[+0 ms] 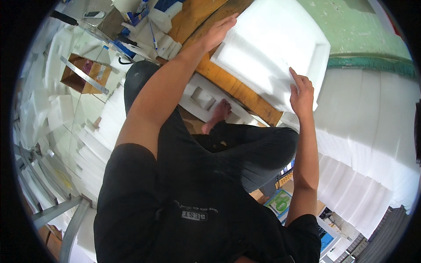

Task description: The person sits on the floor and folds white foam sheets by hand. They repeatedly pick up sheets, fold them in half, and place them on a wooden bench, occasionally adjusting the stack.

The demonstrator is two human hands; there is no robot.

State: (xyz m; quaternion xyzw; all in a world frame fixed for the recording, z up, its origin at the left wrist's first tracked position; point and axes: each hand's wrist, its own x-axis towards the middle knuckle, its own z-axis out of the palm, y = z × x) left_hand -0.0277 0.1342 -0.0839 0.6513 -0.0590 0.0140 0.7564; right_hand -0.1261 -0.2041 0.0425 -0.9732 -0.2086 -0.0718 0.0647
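Note:
A large white foam sheet (272,48) lies on a wooden worktable (228,81). My left hand (218,31) rests flat against the sheet's upper left edge, fingers stretched out. My right hand (301,93) presses on the sheet's lower right edge, fingers spread on the foam. Neither hand closes around anything. Below the table, a bare foot (218,115) rests beside a white foam tray with square pockets (202,98).
Tall stacks of white foam sheets (372,144) stand at the right. More foam pieces (57,109) and a brown cardboard box (83,72) lie at the left, near metal frame legs (57,210). A green wall (351,26) runs behind the table.

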